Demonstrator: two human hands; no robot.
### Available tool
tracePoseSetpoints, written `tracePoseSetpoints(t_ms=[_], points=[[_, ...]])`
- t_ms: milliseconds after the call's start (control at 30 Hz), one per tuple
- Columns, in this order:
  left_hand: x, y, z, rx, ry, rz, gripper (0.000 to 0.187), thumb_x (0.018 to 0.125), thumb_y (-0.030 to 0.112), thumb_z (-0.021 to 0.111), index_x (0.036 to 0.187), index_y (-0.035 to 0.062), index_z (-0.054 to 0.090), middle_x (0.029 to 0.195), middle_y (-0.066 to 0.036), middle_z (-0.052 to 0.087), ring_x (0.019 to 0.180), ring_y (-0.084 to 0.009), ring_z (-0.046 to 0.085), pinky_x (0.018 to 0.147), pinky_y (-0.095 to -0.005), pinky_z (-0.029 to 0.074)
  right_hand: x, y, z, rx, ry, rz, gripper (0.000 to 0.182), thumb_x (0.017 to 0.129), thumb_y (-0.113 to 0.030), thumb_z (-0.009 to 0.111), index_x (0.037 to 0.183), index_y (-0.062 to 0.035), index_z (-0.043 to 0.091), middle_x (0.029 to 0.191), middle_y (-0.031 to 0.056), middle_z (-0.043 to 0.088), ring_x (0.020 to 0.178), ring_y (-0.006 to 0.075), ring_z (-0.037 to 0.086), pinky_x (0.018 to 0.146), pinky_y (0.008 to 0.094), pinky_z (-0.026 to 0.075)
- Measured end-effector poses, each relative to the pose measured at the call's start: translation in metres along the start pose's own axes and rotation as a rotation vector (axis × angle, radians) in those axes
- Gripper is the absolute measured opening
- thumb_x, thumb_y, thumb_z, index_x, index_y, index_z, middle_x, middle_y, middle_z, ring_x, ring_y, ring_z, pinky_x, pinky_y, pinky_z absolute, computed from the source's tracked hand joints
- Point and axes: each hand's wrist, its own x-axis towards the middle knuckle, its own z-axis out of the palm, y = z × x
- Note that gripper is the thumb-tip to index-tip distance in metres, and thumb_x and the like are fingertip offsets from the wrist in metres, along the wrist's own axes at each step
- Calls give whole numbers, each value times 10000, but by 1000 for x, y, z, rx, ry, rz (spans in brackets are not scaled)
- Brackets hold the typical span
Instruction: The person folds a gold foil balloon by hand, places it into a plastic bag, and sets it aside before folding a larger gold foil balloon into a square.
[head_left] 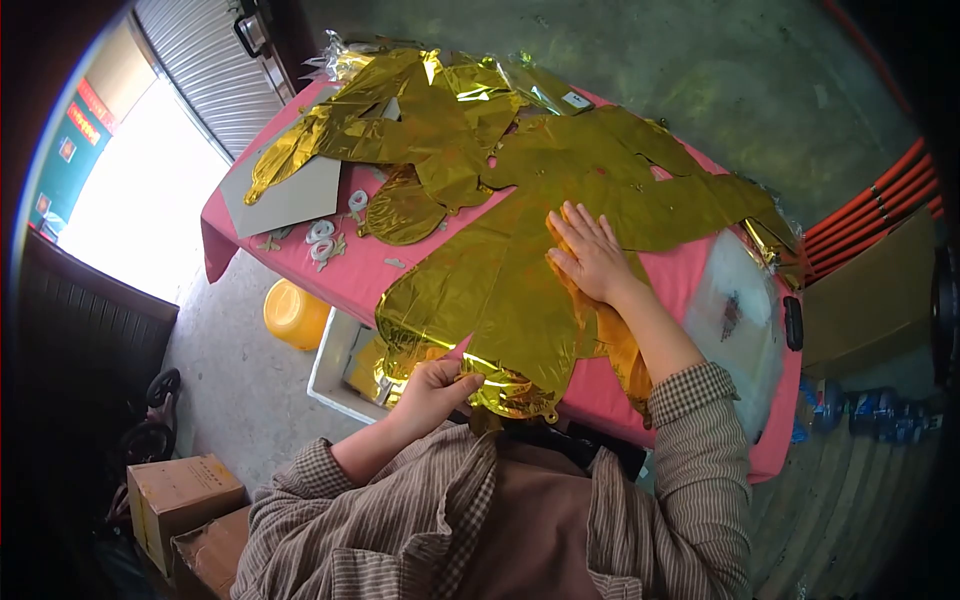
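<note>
Flat gold foil balloons [500, 270] lie spread over a table with a pink cloth [340, 265]. Near the table's front edge, my left hand [432, 388] pinches the lower edge of the closest foil balloon between thumb and fingers. My right hand [592, 252] rests flat on the gold foil, palm down, fingers stretched out. Another gold foil balloon [400, 130] lies crumpled towards the back left. Rolls of white ribbon or tape [320, 232] sit on the cloth to the left, beside a grey board [285, 195]. Folds of foil overlap, so single outlines are partly hidden.
A clear plastic bag [735, 300] lies at the table's right side. Below the front edge stands a white foam box [335, 365], with a yellow tub [297, 314] near it. Cardboard boxes [185, 500] are at lower left, and blue-tinted bottles [870, 412] at right.
</note>
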Motion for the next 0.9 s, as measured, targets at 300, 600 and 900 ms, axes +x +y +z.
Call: tracePoseSetpoints(t_ms=[300, 600, 900], points=[[-2, 14, 9, 2, -31, -5, 188, 881, 172, 583, 856, -8, 633, 730, -10, 626, 595, -52, 564, 532, -200, 469, 0, 4, -4, 1, -45, -14, 589, 914, -482, 367, 1411, -186, 254, 1482, 103, 171, 1373, 250, 137, 1106, 427, 91], [-3, 13, 10, 10, -36, 0, 189, 883, 170, 583, 834, -4, 640, 682, 9, 603, 563, -46, 546, 522, -201, 468, -1, 6, -3, 8, -40, -20, 580, 917, -469, 372, 1413, -191, 252, 1482, 98, 174, 1373, 247, 136, 1107, 423, 93], [-3, 16, 13, 47, -41, 7, 139, 864, 135, 606, 853, -3, 625, 679, 44, 577, 576, -29, 532, 531, -202, 473, -2, 9, -4, -16, -38, -22, 584, 914, -481, 367, 1412, -195, 257, 1480, 95, 183, 1371, 249, 146, 1106, 425, 94]])
